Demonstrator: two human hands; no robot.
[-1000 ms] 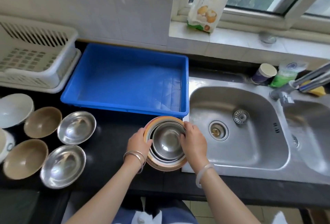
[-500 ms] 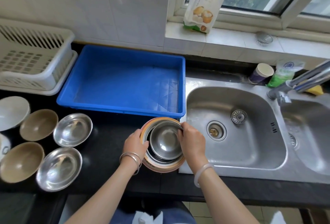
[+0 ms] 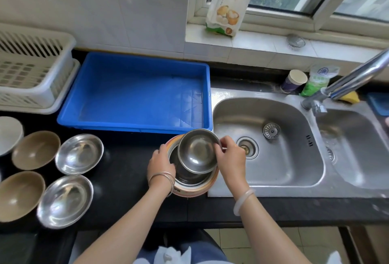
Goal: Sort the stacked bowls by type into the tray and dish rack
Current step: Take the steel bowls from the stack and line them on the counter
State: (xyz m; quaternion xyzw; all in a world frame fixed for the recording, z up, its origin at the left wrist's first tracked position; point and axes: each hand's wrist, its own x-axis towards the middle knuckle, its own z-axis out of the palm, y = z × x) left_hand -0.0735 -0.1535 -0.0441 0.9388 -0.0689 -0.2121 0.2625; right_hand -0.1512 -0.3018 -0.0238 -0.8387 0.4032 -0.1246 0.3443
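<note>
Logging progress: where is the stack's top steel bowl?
Head view, centre: the top steel bowl is tilted over the stack, pinched by the right hand, in front of the blue tray, left of the sink.

Silver bangles (image 3: 162, 177) left, pale bangle (image 3: 242, 199) right

Open floor inside blue tray (image 3: 134, 95), near wall just behind stack (image 3: 190, 188), loose bowls (image 3: 79, 153) crowding left counter (image 3: 126, 171)

One head-worn wide-angle view, looking steeply down and forward from close above the counter (image 3: 126, 179), taking in sink (image 3: 267, 179), windowsill (image 3: 263, 49) and tiled wall.
</note>
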